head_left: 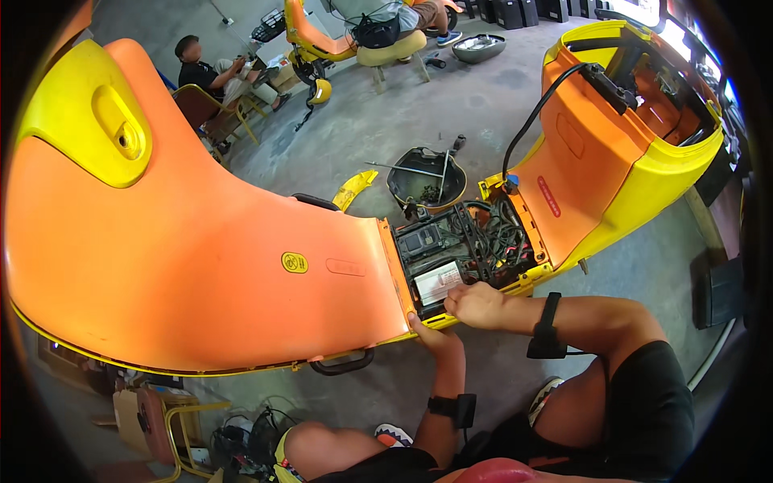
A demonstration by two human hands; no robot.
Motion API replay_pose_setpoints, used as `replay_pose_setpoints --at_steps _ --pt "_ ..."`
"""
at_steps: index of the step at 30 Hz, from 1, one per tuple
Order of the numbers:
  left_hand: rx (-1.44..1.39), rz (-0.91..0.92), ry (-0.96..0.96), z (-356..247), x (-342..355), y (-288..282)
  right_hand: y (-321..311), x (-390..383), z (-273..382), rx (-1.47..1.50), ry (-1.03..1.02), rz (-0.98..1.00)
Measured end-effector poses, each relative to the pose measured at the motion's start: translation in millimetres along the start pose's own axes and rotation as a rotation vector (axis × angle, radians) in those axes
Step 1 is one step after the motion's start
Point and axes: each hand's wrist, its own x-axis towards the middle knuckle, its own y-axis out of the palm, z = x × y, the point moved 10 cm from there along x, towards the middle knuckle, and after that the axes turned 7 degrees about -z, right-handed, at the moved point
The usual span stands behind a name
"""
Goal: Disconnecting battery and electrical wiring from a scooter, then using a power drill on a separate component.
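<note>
An electric scooter body with orange panels and yellow trim (217, 266) lies across the view. Its floor compartment is uncovered, showing tangled wires (499, 237), a black module (420, 241) and a silver metal box (437, 282). My right hand (479, 306) is at the near side of that box, fingers curled together; whatever they pinch, if anything, is hidden. Just left of it, my left hand (437, 336) has its thumb against the near corner of the orange panel and yellow rail (441, 321). The other fingers of that hand are mostly out of sight below the rail.
Beyond the scooter, a basin-shaped shell (427, 181) holds rods and small parts, beside a yellow trim piece (354, 190). Two people sit farther back near another orange scooter (310, 36). A chair (165, 427) and bags stand at lower left.
</note>
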Motion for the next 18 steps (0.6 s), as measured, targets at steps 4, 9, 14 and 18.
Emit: replay_pose_setpoints --at_steps 4,9,14,18 --pt "0.056 0.020 0.030 -3.6 -2.4 3.2 0.9 -1.2 -2.9 -0.012 0.034 0.009" --pt "0.074 0.052 0.057 -2.1 -4.6 8.5 -11.5 -2.6 -4.1 0.056 -0.042 0.014" --pt "0.015 0.060 0.044 2.3 -0.7 4.8 -13.4 0.1 -6.4 0.054 -0.096 0.020" --pt "0.110 0.055 0.034 0.7 -0.9 0.7 -7.6 2.1 -1.2 0.079 -0.086 0.021"
